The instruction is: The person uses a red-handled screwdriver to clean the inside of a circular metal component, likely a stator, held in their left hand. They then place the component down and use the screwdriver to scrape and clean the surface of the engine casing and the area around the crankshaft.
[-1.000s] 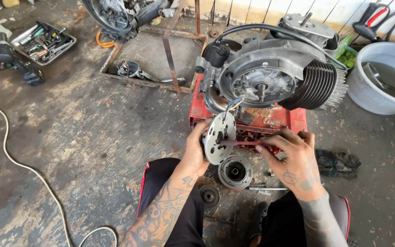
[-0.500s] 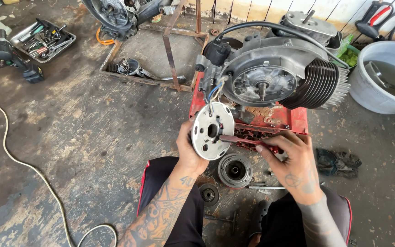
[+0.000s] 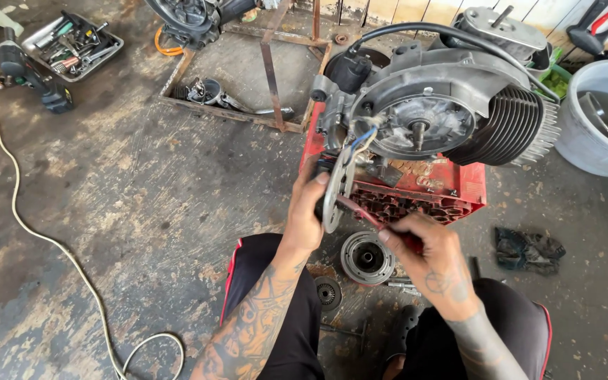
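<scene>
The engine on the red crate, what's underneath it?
The engine rests on a red plastic crate with a honeycomb side. The crate's top and the floor beneath are covered, so nothing more shows.

Your left hand (image 3: 309, 211) grips a silver-grey round plate (image 3: 335, 191) with a blue wire; your right hand (image 3: 436, 255) pinches a red-handled tool (image 3: 378, 220). Grey engine (image 3: 452, 105) sits on a red crate (image 3: 423, 190) (rust-flecked). Both forearms show dark tattoo patterns. White cable (image 3: 43, 239) crosses brown-stained floor (image 3: 142, 211).
</scene>
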